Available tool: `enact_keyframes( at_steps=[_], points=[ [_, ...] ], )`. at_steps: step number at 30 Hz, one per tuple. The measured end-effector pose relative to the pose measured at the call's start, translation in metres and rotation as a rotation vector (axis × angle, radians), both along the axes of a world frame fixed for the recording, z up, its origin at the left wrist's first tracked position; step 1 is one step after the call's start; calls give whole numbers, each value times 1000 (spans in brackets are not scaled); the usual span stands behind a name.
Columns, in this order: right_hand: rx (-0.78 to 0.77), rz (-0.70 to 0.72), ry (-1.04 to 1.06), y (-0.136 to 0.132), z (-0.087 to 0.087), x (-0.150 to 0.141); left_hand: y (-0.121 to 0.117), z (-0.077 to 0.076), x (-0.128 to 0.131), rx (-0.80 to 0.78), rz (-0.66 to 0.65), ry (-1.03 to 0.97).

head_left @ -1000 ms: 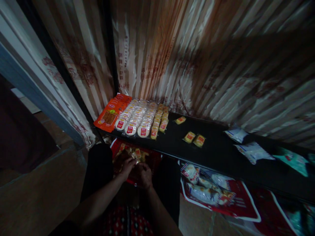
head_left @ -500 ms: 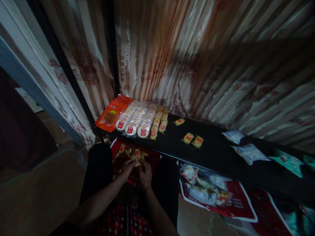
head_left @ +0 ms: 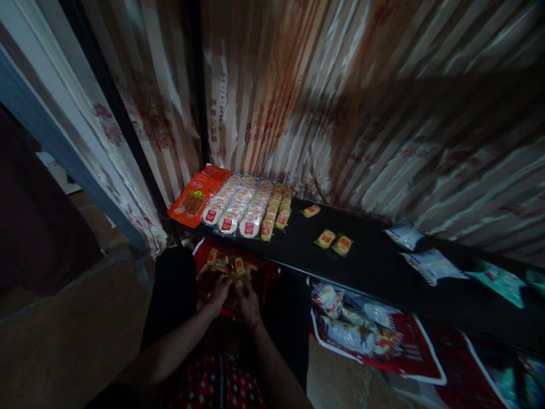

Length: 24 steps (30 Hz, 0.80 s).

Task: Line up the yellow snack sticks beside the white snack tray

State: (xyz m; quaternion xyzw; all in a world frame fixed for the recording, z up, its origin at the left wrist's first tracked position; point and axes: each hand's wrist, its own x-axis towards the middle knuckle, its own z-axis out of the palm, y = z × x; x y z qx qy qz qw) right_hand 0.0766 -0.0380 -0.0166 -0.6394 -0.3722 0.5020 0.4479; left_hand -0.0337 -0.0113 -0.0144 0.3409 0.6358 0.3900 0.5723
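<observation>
My left hand [head_left: 220,291] and my right hand [head_left: 249,304] are close together over an open red bag [head_left: 266,278] between my knees. Their fingers are curled on a small yellow wrapped snack packet [head_left: 237,280], though dim light blurs its outline. Around them in the bag lie more yellow packets [head_left: 213,257], some with red labels. On the black shelf just above stand two rows of the same yellow packets [head_left: 272,213]. Left of those are rows of round white wrapped crackers [head_left: 249,226]. Three loose yellow packets [head_left: 326,239] lie farther right.
An orange snack bag [head_left: 193,196] occupies the left end of the black shelf [head_left: 370,267]. White packets [head_left: 432,266] and green packets [head_left: 498,281] lie toward its right. Below, a red clear-fronted bag [head_left: 409,346] holds wrapped snacks. A pleated curtain [head_left: 340,113] hangs behind, beside a dark post [head_left: 198,85].
My hands have shifted slightly among the yellow packets in the bag, the right one turning a little inward. The view has moved very slightly; the packets on the shelf are unchanged.
</observation>
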Motion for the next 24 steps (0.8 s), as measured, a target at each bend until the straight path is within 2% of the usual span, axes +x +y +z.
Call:
enact_keyframes(
  at_steps=[6, 13, 21, 24],
  points=[
    [-27, -87, 111, 1, 0, 4, -2, -1, -1, -38, -41, 11],
    [-91, -220, 214, 3, 1, 3, -1, 0, -1, -3, -90, 41],
    [-92, -203, 123, 3, 8, 9, -1, 4, 1, 19, -86, 65],
    [-95, -213, 161, 3, 10, 9, -2, 7, 2, 3, -81, 49]
  ],
)
